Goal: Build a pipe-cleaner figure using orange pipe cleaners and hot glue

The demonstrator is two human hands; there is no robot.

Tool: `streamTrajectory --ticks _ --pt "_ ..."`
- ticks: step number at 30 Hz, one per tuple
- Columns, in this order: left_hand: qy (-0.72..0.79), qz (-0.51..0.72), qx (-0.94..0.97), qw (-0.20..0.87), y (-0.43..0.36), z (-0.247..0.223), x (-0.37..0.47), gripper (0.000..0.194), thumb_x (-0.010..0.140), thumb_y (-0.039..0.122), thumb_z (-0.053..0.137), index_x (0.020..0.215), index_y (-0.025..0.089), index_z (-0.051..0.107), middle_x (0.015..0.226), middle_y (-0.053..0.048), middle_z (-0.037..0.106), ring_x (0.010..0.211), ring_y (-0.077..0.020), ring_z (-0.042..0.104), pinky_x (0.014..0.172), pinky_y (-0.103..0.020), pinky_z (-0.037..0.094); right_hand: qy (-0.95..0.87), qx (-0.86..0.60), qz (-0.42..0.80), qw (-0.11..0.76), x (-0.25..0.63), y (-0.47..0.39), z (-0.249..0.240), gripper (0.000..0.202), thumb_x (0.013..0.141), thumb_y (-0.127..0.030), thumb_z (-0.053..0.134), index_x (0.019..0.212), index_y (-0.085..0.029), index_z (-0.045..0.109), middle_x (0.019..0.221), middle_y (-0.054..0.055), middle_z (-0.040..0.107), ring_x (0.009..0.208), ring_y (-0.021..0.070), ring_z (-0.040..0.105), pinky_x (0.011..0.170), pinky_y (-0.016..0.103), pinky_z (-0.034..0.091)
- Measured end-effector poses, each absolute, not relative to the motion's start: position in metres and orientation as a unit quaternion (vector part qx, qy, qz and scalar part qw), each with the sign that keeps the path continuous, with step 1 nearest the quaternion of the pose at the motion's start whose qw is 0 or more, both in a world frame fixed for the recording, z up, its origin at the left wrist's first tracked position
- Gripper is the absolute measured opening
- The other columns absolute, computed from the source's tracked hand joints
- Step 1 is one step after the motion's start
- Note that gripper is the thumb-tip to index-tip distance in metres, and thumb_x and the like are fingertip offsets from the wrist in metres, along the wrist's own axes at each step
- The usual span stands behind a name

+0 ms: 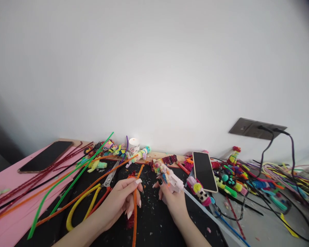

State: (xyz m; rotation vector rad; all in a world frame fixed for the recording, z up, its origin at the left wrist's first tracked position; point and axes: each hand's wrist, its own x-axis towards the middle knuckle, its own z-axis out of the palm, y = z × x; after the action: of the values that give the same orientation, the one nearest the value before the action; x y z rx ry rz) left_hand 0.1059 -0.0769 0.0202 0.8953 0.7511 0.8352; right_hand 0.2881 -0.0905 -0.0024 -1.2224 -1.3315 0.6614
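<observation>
My left hand (127, 195) is closed, its thumb and fingers pinching an orange pipe cleaner (135, 219) that runs down toward the bottom edge. Dark red fuzzy material (130, 221) lies beneath that hand. My right hand (170, 195) has its fingers wrapped round a pale pink glue gun (175, 182), whose front is crusted with colorful bits and points up and left. A gap of black mat (154, 219) separates the two hands. Scissors (109, 180) rest just left of my left hand, near a yellow pipe cleaner loop (70, 212).
Phones lie at left (46, 157) and right (205, 171). Long pipe cleaners cross the pink sheet (5, 185). A white cup (134, 145) stands by the wall. Fuzzy figures (199, 192) and several loose pipe cleaners cover the right side, below a socket (257, 128) with black cables.
</observation>
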Motion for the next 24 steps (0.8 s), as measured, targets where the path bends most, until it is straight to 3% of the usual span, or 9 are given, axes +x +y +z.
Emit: streamTrajectory --ticks 3,8,24 --pt "0.348 0.395 0.411 0.744 -0.0757 0.0192 0.1043 0.034 0.087 0.045 0.054 0.075 0.013 0.055 0.053 -0.001 0.066 0.028 -0.002 0.045 0.033 -0.011 0.025 -0.542 -0.506 0.386 0.548 0.2854 -0.0901 -0.0046 0.023 0.08 -0.032 0.057 0.062 -0.019 0.06 0.048 0.0 0.061 0.033 0.011 0.047 0.035 0.022 0.039" --pt "0.354 0.397 0.418 0.736 -0.0758 0.0154 0.1051 0.034 0.086 0.046 0.055 0.074 0.013 0.056 0.051 -0.001 0.065 0.028 -0.003 0.045 0.032 -0.012 0.027 -0.523 -0.497 0.453 0.524 0.2841 -0.0873 -0.007 0.026 0.075 -0.037 0.062 0.058 -0.019 0.056 0.049 0.0 0.059 0.031 0.0083 0.043 0.033 0.02 0.034" --pt "0.355 0.384 0.433 0.734 -0.0769 0.0129 0.1056 0.036 0.084 0.048 0.056 0.074 0.013 0.056 0.051 -0.003 0.066 0.027 -0.0048 0.048 0.03 -0.012 0.029 -0.527 -0.528 0.455 0.486 0.2845 -0.0861 -0.0102 0.024 0.073 -0.034 0.061 0.055 -0.019 0.054 0.045 -0.001 0.056 0.031 0.0097 0.044 0.033 0.021 0.033"
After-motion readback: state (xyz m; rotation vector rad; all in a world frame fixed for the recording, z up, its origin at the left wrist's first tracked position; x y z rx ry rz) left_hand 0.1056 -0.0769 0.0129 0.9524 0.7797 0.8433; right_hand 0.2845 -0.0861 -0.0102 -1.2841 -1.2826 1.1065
